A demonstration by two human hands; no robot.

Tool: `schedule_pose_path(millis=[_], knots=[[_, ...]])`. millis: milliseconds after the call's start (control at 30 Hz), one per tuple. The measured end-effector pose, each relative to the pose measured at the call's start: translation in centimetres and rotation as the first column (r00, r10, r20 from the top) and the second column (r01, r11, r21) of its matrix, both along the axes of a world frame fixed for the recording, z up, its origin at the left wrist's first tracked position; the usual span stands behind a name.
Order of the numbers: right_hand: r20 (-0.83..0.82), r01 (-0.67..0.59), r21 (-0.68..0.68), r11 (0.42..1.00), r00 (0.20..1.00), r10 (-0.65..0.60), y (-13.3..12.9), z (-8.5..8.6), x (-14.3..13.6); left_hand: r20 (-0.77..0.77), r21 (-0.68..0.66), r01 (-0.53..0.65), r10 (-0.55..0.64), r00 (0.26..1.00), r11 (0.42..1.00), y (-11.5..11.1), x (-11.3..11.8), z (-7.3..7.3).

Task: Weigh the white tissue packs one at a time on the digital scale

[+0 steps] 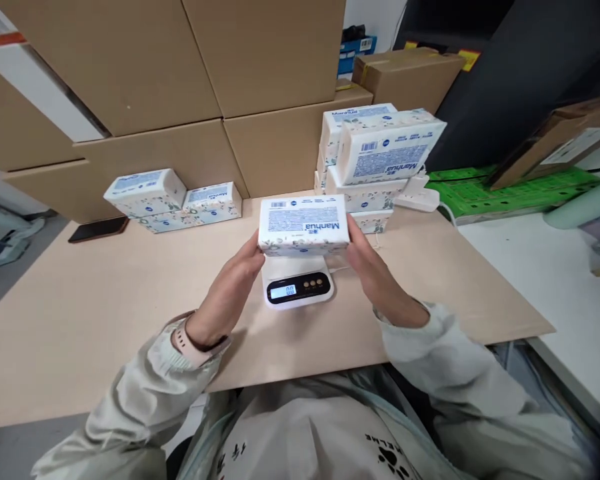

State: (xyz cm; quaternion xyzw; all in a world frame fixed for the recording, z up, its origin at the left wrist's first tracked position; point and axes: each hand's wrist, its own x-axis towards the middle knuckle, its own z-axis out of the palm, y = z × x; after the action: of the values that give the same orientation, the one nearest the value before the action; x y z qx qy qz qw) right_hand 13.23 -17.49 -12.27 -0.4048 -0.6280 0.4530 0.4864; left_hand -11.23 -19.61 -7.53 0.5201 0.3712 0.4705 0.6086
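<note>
Between my two hands is a white tissue pack (304,223) with blue print, held by its short ends over a small white kitchen scale (299,283). The scale's lit display reads 0.0, and the pack covers most of its weighing plate. My left hand (237,273) presses the pack's left end; a pale pink band circles that wrist. On the other end, my right hand (375,267) is closed against the pack, its fingertips partly hidden behind it. Whether the pack touches the plate, I cannot tell.
Tissue packs (390,150) are stacked at the back right, the top ones tilted. Several more packs (213,201) stand at the back left, beside a dark phone (99,230). Large cardboard boxes (280,57) wall the table's far side. A white power strip (418,199) lies right of the stack.
</note>
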Motion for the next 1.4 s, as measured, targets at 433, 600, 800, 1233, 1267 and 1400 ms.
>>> schedule_pose_path(millis=[433, 600, 800, 1233, 1267, 1400], knots=[[-0.105, 0.313, -0.068, 0.947, 0.942, -0.319, 3.5, -4.3, -2.1, -0.063, -0.089, -0.330, 0.325, 0.944, 0.940, 1.1, -5.6, -7.2], [-0.136, 0.473, 0.009, 0.881, 0.874, -0.467, 3.7, -4.5, -1.4, -0.044, -0.061, -0.387, 0.385, 0.922, 0.920, 0.9, -7.1, -9.2], [-0.160, 0.500, -0.029, 0.866, 0.853, -0.497, 3.7, -4.6, -1.2, -0.018, -0.082, -0.385, 0.385, 0.923, 0.919, 1.1, -6.9, -9.0], [-0.139, 0.490, -0.019, 0.871, 0.862, -0.488, 3.8, -4.7, -1.3, 0.012, -0.123, -0.393, 0.398, 0.917, 0.911, 1.1, -6.8, -9.3], [-0.132, 0.489, -0.019, 0.872, 0.863, -0.487, 3.8, -4.7, -1.3, 0.013, -0.125, -0.390, 0.395, 0.919, 0.912, 1.1, -6.8, -9.2], [-0.108, 0.484, -0.014, 0.875, 0.869, -0.483, 3.8, -4.7, -1.3, 0.011, -0.131, -0.372, 0.376, 0.926, 0.919, 1.1, -6.7, -9.1]])
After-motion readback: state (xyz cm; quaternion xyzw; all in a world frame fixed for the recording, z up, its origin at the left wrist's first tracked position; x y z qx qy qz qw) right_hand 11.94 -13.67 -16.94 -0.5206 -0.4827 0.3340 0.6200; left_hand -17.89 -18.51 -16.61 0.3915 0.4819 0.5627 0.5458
